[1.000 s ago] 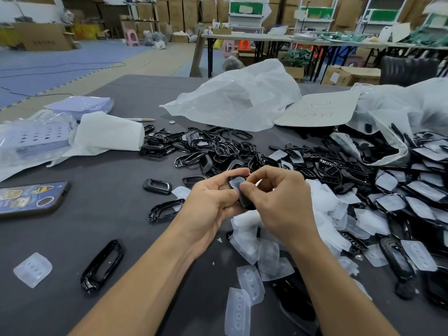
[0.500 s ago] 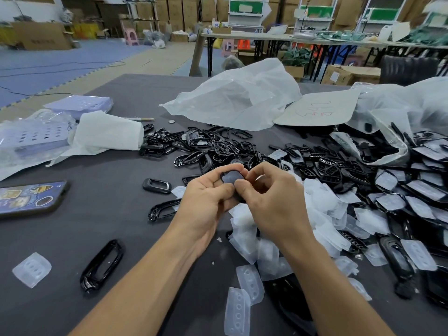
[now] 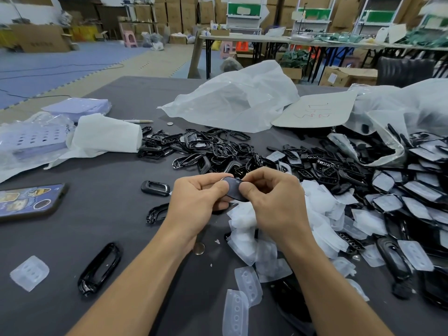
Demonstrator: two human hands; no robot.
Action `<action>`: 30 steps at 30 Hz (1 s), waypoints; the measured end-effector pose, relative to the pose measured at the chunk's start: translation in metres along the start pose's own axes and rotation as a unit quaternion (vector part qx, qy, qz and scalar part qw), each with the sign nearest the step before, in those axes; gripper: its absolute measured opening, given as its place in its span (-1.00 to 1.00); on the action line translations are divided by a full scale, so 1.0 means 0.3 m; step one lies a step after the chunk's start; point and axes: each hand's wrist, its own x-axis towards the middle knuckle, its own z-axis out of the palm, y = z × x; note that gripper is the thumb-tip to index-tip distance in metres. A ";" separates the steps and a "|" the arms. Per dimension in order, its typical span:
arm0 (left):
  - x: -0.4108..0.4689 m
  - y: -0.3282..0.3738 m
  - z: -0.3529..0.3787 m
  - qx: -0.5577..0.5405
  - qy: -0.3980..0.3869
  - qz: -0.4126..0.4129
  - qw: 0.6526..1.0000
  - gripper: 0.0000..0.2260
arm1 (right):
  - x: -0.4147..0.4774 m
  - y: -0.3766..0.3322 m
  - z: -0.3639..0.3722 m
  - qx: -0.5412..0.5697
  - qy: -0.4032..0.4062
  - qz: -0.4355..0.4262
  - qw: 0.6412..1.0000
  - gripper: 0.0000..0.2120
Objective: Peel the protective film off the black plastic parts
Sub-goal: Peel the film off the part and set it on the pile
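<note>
Head view shows the black part (image 3: 233, 189) turned since a second ago. Then the right hand (image 3: 274, 202) covered most of it from above; now its broad face tilts up toward the camera. That face is dull and greyish, which suggests the protective film (image 3: 234, 187) is still stuck on. No lifted corner of film can be seen. The change therefore reads as a re-grip to find an edge, not as a peel begun, so this piece looks to be at the start of its step.

The part is held in the air above the surface (image 3: 97, 214), over the loose pile of peeled films (image 3: 244, 221), between both hands. The left hand (image 3: 196, 197) pinches its left end, with the thumb on top and the other fingers curled beneath. The right hand pinches the right end, its thumb tip pressed at the edge of the face and the index finger bent over the top. Its remaining fingers are curled toward the palm. Both forearms come in from the near edge and meet in the middle.

Beyond the hands lies a heap of bare black frames (image 3: 218, 151). To the right, many film-covered parts (image 3: 412, 197) wait, so much of the task looks left.
</note>
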 end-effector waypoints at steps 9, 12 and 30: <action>-0.006 0.000 0.012 -0.064 0.017 -0.010 0.998 -0.86 | -0.002 -0.006 0.011 0.027 -0.030 0.003 0.999 -0.87; -0.006 0.010 0.000 -0.042 -0.003 -0.008 0.999 -0.81 | 0.003 -0.001 0.011 0.048 -0.025 0.014 0.998 -0.85; -0.007 0.014 -0.011 0.005 0.006 -0.010 1.000 -0.82 | 0.004 0.009 0.005 0.052 -0.007 -0.001 0.999 -0.84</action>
